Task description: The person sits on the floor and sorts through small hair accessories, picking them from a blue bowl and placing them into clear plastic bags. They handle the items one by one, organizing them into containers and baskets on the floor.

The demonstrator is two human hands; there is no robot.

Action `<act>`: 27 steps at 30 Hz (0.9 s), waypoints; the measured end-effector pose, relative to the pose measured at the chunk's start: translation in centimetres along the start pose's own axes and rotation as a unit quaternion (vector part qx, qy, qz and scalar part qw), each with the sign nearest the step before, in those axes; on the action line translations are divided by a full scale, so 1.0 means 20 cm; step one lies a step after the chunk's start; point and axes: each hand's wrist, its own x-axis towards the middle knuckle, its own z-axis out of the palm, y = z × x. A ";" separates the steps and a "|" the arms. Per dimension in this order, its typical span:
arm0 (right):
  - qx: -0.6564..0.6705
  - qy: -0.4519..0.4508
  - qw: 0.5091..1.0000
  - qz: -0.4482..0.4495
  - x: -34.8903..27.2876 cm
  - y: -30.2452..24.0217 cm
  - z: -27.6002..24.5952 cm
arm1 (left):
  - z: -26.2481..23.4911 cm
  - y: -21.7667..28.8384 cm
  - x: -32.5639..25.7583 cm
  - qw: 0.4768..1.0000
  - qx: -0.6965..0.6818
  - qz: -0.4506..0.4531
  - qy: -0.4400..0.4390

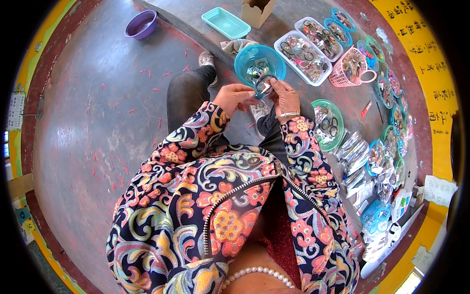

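Both my hands meet above the near rim of a turquoise basin that holds small clear packets and dark rings. Between them is a dark ring-shaped band with a shiny clear wrapper about it; its exact kind is hard to make out. My right hand pinches the band between thumb and fingers. My left hand is closed too, its fingertips pressed together at the band's left edge. Whether they grip the band or something small beside it is not clear. A green basket with packets and black rings stands right of my right forearm.
Two white trays of packaged rings stand at the back right, beside a pink basket. Farther back are a mint tray and a cardboard box. A purple basin sits far left. Red scraps dot the floor.
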 end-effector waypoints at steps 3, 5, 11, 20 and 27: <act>0.004 0.012 1.000 0.001 -0.01 -0.01 0.01 | 0.00 0.00 0.00 1.000 -0.001 0.000 -0.003; -0.002 0.008 1.000 0.000 0.00 0.00 0.00 | 0.00 0.00 0.00 1.000 0.010 -0.002 -0.004; -0.001 -0.012 1.000 -0.008 0.00 0.00 0.00 | 0.00 -0.02 0.02 0.997 0.050 0.048 0.030; -0.007 -0.020 1.000 0.000 -0.01 0.00 0.00 | 0.01 0.00 0.02 0.980 -0.192 0.012 0.057; -0.002 -0.032 0.999 0.008 -0.01 -0.01 0.00 | 0.03 -0.05 0.02 0.959 -0.284 0.003 -0.019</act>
